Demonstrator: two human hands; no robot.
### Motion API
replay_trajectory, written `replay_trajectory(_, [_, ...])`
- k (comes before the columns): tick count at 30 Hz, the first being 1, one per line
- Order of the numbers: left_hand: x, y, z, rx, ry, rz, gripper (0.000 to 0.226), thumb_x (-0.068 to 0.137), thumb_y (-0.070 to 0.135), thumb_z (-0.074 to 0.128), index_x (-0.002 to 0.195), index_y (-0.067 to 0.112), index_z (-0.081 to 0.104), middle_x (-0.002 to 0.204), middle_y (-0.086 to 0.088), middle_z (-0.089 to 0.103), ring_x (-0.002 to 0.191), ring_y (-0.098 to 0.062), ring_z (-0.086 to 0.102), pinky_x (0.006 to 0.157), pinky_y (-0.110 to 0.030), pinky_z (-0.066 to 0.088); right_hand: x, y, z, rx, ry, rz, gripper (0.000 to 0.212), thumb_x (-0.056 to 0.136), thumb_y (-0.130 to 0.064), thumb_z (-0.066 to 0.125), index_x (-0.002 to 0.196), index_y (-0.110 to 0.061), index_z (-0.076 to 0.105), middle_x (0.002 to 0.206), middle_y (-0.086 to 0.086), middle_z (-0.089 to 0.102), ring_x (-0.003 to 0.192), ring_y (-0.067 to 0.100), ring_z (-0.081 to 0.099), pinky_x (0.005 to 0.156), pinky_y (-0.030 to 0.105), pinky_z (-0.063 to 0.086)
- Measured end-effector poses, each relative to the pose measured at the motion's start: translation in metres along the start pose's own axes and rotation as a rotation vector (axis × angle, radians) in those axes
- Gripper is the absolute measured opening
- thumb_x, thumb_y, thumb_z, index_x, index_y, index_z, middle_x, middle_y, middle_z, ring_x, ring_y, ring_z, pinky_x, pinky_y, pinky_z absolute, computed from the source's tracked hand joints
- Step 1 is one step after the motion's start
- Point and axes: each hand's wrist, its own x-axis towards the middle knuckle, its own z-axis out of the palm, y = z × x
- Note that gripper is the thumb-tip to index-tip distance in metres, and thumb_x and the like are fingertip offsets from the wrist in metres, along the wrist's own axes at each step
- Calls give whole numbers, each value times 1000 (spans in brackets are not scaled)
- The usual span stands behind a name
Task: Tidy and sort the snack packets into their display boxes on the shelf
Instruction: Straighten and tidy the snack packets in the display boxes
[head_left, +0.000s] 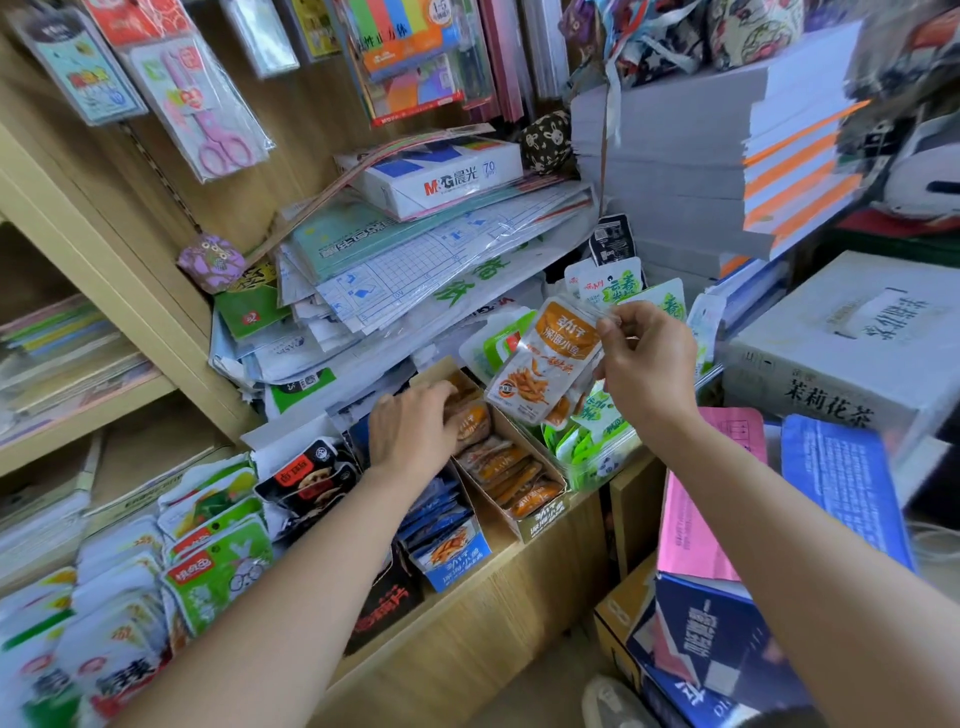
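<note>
My right hand (647, 358) pinches the top edge of an orange fish snack packet (545, 364) and holds it up above the orange display box (540, 519). Several matching orange packets (509, 467) lie in a row inside that box. My left hand (413, 434) reaches into the back end of the same box, fingers curled over the packets there. A blue display box (457, 558) with blue packets stands to the left of it, and a clear tub of green-and-white packets (597, 447) to the right.
Black snack packets (306, 478) and green-white packets (218, 561) crowd the shelf's left part. Piles of paper and plastic sleeves (415, 270) lean behind the boxes. Stacked white reams (691, 156), a tea carton (852, 353) and pink and blue booklets (841, 483) fill the right.
</note>
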Motion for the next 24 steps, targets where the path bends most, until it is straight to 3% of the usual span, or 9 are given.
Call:
replay_trajectory(2, [0, -8, 6, -50, 29, -21, 49, 87, 47, 71, 131, 29, 63, 123, 3, 64, 103, -23, 62, 85, -37, 48, -1, -1, -2, 38, -31, 44, 9, 100, -14, 58, 92, -14, 63, 76, 8, 70, 49, 10, 67, 47, 25, 53])
replay_trajectory(5, [-3, -14, 10, -102, -6, 7, 83, 74, 66, 74, 145, 29, 49, 134, 4, 53, 119, -21, 50, 91, -36, 43, 0, -2, -2, 111, -66, 85, 10, 100, -13, 57, 100, -5, 63, 74, 11, 70, 54, 16, 71, 54, 32, 61])
replay_trajectory(8, [-7, -17, 11, -57, -82, -13, 101, 69, 79, 68, 152, 29, 39, 147, 6, 45, 129, -21, 41, 100, -37, 39, 0, -4, -3, 171, -62, 100, 11, 101, -13, 56, 99, -4, 62, 76, 12, 70, 55, 15, 71, 55, 28, 60])
replay_trajectory(13, [-5, -15, 3, -67, -104, 5, 80, 75, 71, 69, 142, 31, 52, 140, 6, 51, 123, -21, 36, 96, -38, 34, 0, -9, 7, 336, -58, 123, 16, 102, -11, 55, 86, -15, 60, 70, 15, 70, 60, 21, 72, 62, 33, 61])
replay_trajectory(16, [-9, -12, 0, -129, -208, 38, 62, 80, 66, 67, 136, 42, 57, 131, 5, 52, 119, -21, 32, 94, -39, 29, 0, -13, 20, 415, -58, 147, 15, 102, -9, 53, 88, -9, 60, 66, 12, 68, 58, 19, 71, 62, 32, 61])
replay_trajectory(19, [-21, -14, -2, -230, -303, 94, 51, 89, 58, 63, 138, 46, 55, 130, 13, 57, 117, -16, 31, 91, -39, 24, -1, -17, 38, 474, -81, 158, 12, 102, -7, 52, 97, 0, 59, 68, 15, 66, 58, 19, 70, 60, 29, 60])
replay_trajectory(22, [-32, -21, -5, -268, -341, 126, 51, 93, 57, 59, 143, 45, 50, 137, 19, 55, 115, -10, 29, 91, -36, 20, -4, -23, 58, 509, -98, 144, 12, 102, -6, 51, 91, -6, 57, 66, 14, 66, 59, 21, 71, 61, 29, 59])
replay_trajectory(24, [-40, -24, -8, -285, -360, 123, 52, 96, 56, 55, 146, 45, 45, 140, 18, 50, 124, -13, 28, 95, -36, 20, -8, -27, 73, 509, -131, 130, 13, 102, -6, 51, 90, -7, 56, 68, 14, 67, 60, 22, 71, 60, 27, 59])
